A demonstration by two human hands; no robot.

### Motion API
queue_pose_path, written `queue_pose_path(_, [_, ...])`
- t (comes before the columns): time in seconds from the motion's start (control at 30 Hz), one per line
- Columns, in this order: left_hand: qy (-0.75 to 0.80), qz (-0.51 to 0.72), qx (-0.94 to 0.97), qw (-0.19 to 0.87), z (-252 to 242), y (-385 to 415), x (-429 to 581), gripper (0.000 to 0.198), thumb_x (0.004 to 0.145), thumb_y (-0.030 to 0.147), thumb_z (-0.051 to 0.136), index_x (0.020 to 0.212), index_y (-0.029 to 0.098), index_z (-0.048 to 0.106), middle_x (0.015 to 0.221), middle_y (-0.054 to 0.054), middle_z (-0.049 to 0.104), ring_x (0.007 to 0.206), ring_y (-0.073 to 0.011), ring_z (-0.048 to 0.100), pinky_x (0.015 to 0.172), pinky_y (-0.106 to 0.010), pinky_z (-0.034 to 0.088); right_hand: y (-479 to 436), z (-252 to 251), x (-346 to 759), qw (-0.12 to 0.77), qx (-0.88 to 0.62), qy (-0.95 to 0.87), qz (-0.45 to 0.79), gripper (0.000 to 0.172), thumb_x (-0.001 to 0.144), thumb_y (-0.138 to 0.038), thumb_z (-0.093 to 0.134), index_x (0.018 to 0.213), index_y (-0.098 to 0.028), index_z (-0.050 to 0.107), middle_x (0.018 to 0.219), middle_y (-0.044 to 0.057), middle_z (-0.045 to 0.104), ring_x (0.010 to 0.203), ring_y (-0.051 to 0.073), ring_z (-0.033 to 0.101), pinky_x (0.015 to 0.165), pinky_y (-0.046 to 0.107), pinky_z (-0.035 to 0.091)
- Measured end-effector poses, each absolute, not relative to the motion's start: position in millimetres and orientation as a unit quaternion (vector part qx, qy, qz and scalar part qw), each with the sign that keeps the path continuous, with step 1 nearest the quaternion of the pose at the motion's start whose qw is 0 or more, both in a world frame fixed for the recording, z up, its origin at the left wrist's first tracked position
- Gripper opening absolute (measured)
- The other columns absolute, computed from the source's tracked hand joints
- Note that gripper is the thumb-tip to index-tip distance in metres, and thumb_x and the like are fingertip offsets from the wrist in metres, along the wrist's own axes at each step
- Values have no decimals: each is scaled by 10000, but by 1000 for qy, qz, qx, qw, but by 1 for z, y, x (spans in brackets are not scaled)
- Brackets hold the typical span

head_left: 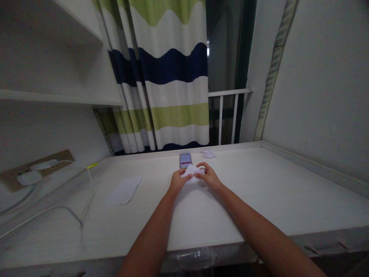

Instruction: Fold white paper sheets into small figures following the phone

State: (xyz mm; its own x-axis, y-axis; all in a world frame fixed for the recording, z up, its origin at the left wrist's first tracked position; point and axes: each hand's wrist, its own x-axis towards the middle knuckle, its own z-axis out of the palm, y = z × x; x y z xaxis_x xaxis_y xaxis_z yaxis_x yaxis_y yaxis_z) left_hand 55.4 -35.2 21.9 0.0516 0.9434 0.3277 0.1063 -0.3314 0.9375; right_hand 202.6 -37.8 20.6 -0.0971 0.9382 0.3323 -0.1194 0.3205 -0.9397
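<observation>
The paper is just on the near side of the phone, on or barely above the table; which of the two, I cannot tell. Both hands grip it: the left hand pinches its left side between thumb and fingers, the right hand its right side, thumbs close together. Some folding seems done, since the paper rises to a point towards the phone. The folding looks unfinished, as both hands are on it; how many folds remain cannot be told. Flat sheets lie left of the phone and nearer the person, apparently unfolded. A crumpled white piece lies just right of the phone.
</observation>
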Motion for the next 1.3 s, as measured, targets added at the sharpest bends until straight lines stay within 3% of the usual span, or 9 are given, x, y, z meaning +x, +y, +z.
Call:
queue_pose_path(0.1, [431,548,612,375,24,-37,55,245,516,238,659,727,114,638,720,-41,650,681,-175,578,655,-268,424,-37,21,203,564,-369,-541,503,400,504,-279,681,840,-192,481,554,-57,572,482,93,524,469,202,406])
queue_pose_path(0.23, [436,548,618,357,27,-39,54,224,533,250,649,712,116,639,727,-39,651,705,-181,579,673,-271,424,-35,22,205,563,-372,-519,525,329,458,-279,707,703,-162,523,536,-44,565,488,92,534,500,218,444])
queue_pose_path(0.57, [448,550,607,359,28,-39,53,257,539,259,652,754,119,641,769,-47,659,731,-189,584,701,-282,420,-36,23,206,566,-361,-498,549,239,509,-275,690,684,-150,587,607,-1,612,572,116,566,552,226,471])
queue_pose_path(1.3, [457,545,605,358,28,-39,51,275,553,269,645,777,110,638,751,-40,653,699,-177,574,678,-272,415,-36,23,207,576,-333,-491,563,219,561,-271,627,747,-155,624,706,19,637,620,125,567,599,256,479])
